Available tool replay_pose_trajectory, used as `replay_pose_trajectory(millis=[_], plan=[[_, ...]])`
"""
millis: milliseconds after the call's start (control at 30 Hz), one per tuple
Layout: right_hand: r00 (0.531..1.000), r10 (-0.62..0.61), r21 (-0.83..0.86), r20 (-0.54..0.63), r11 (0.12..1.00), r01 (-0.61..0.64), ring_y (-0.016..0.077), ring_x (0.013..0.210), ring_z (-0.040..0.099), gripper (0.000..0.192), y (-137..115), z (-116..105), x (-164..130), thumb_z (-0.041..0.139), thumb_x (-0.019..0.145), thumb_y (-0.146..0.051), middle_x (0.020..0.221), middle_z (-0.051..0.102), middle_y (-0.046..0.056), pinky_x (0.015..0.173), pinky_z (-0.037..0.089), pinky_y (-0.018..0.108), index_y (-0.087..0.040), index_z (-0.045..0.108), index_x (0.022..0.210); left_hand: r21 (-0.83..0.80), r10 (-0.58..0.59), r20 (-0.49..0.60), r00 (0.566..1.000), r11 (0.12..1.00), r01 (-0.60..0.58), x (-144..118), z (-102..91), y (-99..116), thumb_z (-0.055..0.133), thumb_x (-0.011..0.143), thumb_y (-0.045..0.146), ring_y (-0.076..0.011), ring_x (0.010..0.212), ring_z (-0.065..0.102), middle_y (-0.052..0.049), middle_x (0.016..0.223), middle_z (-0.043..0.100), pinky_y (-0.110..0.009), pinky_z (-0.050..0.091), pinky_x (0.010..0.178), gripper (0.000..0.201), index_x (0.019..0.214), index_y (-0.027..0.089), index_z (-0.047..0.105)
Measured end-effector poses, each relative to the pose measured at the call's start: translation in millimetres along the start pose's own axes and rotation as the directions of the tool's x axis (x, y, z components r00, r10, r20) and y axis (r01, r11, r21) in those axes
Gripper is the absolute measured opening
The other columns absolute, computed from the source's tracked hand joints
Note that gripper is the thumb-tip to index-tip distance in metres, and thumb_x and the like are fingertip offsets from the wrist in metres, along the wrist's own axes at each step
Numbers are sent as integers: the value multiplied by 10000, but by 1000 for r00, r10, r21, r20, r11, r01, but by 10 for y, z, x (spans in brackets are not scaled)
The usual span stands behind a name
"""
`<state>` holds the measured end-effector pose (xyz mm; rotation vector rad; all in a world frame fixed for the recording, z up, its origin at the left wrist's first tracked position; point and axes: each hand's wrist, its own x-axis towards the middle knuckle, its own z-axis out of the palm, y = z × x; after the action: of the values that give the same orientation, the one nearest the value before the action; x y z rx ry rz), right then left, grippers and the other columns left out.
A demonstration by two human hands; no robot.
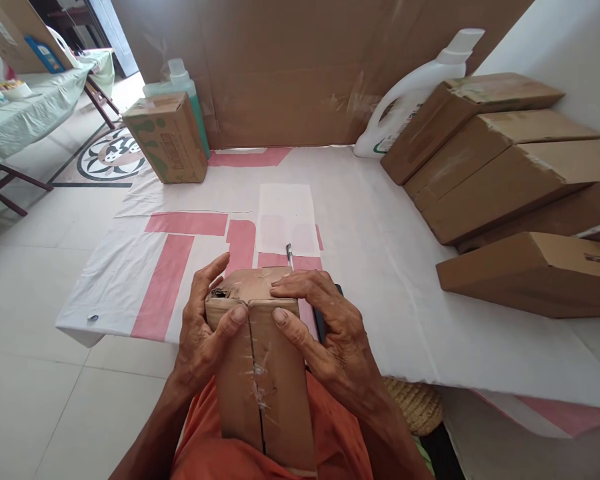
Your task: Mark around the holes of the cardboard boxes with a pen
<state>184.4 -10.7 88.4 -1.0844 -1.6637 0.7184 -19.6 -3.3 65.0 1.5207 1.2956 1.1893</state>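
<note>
A brown cardboard box (275, 387) rests on my lap, its flaps meeting in a centre seam with torn tape. My left hand (203, 333) grips its left side, thumb pressed on the top flap near the seam. My right hand (330, 327) holds the right side, fingers laid over the far end and thumb on the right flap. A pen (289, 254) lies on the white and pink sheet (390, 267) just beyond the box.
Several closed cardboard boxes (505, 173) are stacked at the right. A white detergent jug (410, 93) and a green bottle (190, 93) stand by a cardboard sheet at the back. One small box (167, 137) sits back left. A woven basket (415, 403) is under the sheet's edge.
</note>
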Motion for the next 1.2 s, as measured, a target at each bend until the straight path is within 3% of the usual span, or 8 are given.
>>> replay_pose_trajectory(millis=[133,200,333,467,667,967,1200], plan=[[1000,6,38,18,999,-7,246,1109,702,112,-2,-16,-1,638,1026,-205,1088,740,28,1025,500,444,-269,692,1100,-201,-111,148,983,970,140,-11,-26,-90,631,967,682,-383,1561,471,-116,1711,470,-540,466,1225,780,1633,310,466],[1000,-2,57,14,998,1,250,1107,700,124,-30,-30,-4,653,1014,-200,1078,742,31,1006,517,441,-272,701,1102,-243,-96,181,979,960,139,-2,-69,-102,651,959,670,-391,1544,489,-110,1684,507,-532,463,1226,698,1548,303,577],[998,-64,105,7,993,63,270,1138,685,180,-143,-54,-22,697,970,-163,1111,760,45,1017,534,457,-275,726,1108,-171,43,121,992,985,-22,-14,-170,-24,621,985,659,-395,1605,377,-108,1530,647,-540,302,1327,508,1242,254,787],[995,-89,193,-33,977,94,252,1137,680,171,-195,-27,-51,708,969,-161,1113,753,42,1060,515,449,-263,755,1098,-124,126,77,989,986,-116,-62,-206,78,619,984,663,-400,1599,378,-95,1448,695,-551,288,1330,494,1223,269,797],[993,21,223,-115,975,5,208,1090,690,77,-118,46,-66,711,1007,-194,1048,747,14,994,524,373,-261,747,1015,-88,93,99,991,992,-85,-55,-170,73,620,1015,569,-386,1592,399,-78,1463,689,-562,295,1320,393,1246,287,769],[988,-1,189,-155,981,31,172,986,709,142,-106,79,-37,673,1017,-144,970,740,-4,925,546,328,-246,702,923,-63,90,103,991,995,-84,-27,-154,81,634,1016,572,-342,1561,444,-58,1411,713,-509,307,1321,365,1210,297,774],[975,92,332,-200,943,-20,181,1031,736,144,-65,101,-82,661,1041,-181,984,774,-8,982,556,337,-261,756,965,-50,82,97,992,996,-77,-13,-126,95,643,1015,571,-325,1542,471,-57,1397,722,-490,321,1315,361,1194,288,780]])
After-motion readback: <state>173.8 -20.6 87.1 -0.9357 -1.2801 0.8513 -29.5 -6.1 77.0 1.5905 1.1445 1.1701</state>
